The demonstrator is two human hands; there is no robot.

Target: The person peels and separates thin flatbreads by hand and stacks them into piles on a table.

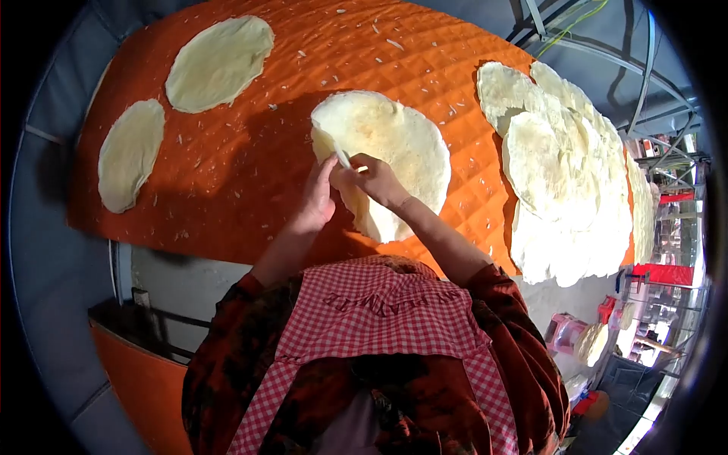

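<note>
A large, round, thin flatbread (398, 144) lies in front of me on the orange quilted cloth (220, 182). Its near left edge is lifted and curled up between my hands. My right hand (377, 183) pinches this raised edge with bent fingers. On the other side, my left hand (317, 199) holds the same edge between thumb and fingertips, the palm turned inward. The rest of the bread lies spread flat, partly under my right wrist.
Two flatbreads lie apart at the left, an upper one (220, 64) and a lower one (131, 155). Overlapping flatbreads (565, 182) cover the right end. Pale flakes are scattered over the cloth. Metal frame bars (644, 76) stand beyond the right edge.
</note>
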